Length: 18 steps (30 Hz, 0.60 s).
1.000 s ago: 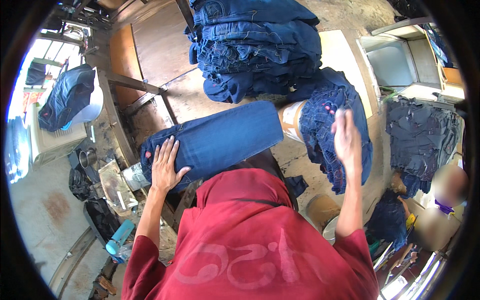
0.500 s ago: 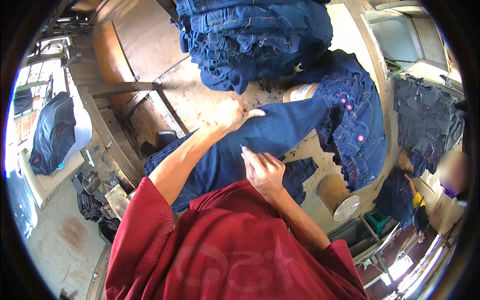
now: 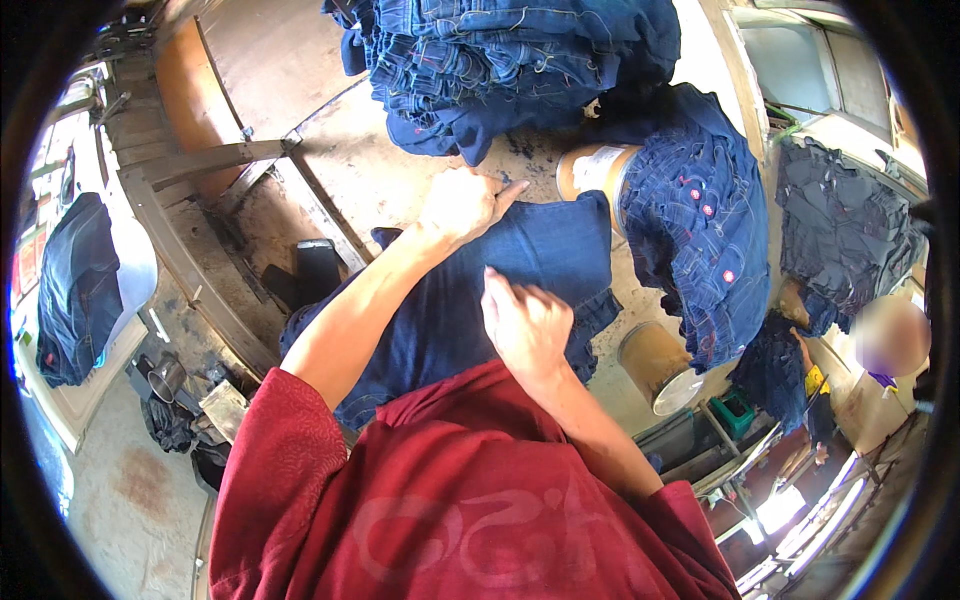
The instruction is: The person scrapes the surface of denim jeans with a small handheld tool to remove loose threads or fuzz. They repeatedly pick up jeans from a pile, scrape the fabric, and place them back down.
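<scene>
A pair of dark blue jeans (image 3: 440, 300) lies spread across my lap, its smooth leg crossing in front of me. At the far edge of the cloth my left hand (image 3: 460, 208) is closed, its fingers curled down onto the denim and its thumb stretched to the right. Closer to my body, my right hand (image 3: 530, 325) is closed over the same leg with one finger or the thumb pointing up. Whatever it pinches is hidden. To the right hangs a heap of jeans (image 3: 690, 220) with red-and-white tags, draped beside a round drum (image 3: 590, 172).
A tall stack of folded jeans (image 3: 500, 70) stands ahead. A second drum (image 3: 655, 365) is at the right, near a green crate (image 3: 735, 412). Dark garments (image 3: 845, 220) hang farther right, with another person close by. A wooden frame (image 3: 215, 165) borders the left.
The leg's right end has come away from the heap and now ends nearer my hands. My right hand has moved slightly farther from my body. The whole view has shifted a little.
</scene>
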Tool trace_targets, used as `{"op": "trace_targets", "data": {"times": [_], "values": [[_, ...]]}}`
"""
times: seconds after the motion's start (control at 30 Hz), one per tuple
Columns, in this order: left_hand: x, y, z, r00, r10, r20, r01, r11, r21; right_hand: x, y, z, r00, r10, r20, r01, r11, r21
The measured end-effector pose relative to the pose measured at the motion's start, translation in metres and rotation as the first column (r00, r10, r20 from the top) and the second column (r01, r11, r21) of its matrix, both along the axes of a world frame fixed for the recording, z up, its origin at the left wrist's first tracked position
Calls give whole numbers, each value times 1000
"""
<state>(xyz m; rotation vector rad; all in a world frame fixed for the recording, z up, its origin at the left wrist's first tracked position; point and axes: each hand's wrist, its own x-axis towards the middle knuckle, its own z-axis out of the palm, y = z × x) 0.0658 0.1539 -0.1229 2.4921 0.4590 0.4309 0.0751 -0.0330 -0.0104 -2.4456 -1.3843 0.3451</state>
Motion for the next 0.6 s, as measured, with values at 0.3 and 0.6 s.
{"op": "trace_targets", "data": {"times": [0.3, 0.6], "values": [[2, -1, 0, 997, 62, 49, -62, 998, -6, -1, -15, 6, 979, -79, -189, 108, 983, 149], [2, -3, 2, 994, 87, 59, -89, 996, 24, 1, 11, -7, 999, -21, 33, 22, 1000, -20]]}}
